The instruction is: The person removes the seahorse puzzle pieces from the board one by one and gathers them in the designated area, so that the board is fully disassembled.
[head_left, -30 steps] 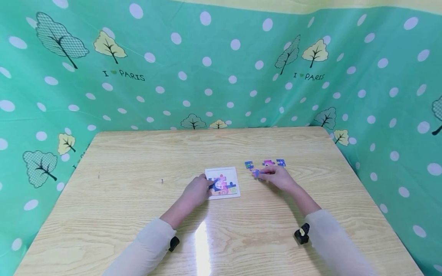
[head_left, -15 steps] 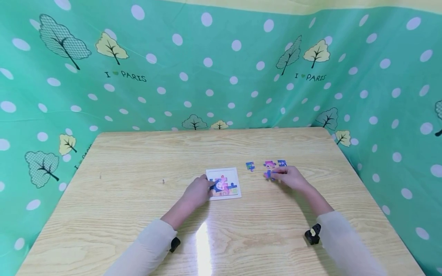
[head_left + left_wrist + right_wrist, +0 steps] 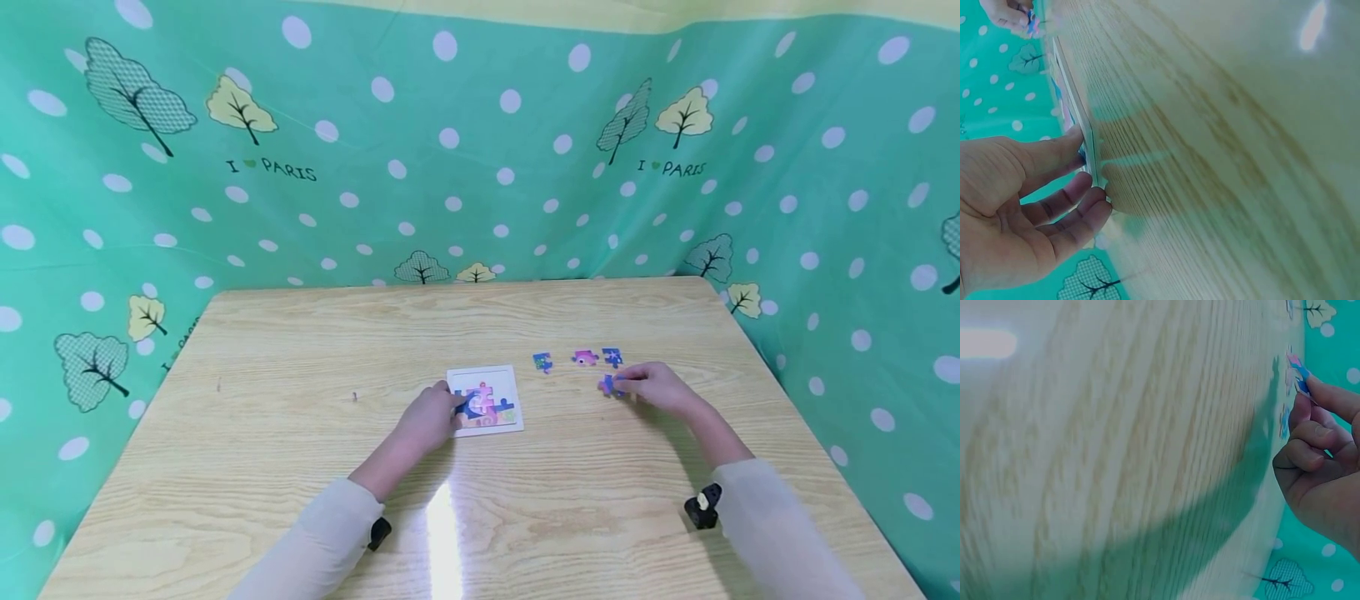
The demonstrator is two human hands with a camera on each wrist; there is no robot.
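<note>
Centre of the head view: the left hand point(image 3: 429, 419) is resting on the left edge of a thin, square white puzzle tray point(image 3: 484, 397), thumb on top and fingers curling at its rim, on the glossy wood-grain table point(image 3: 300, 467). Right of centre, the right hand point(image 3: 654, 386) is pinching a flat blue puzzle piece point(image 3: 607, 384); its long axis is probably running left to right, though blur obscures this. Three loose pieces point(image 3: 584, 358) are lying just above it.
</note>
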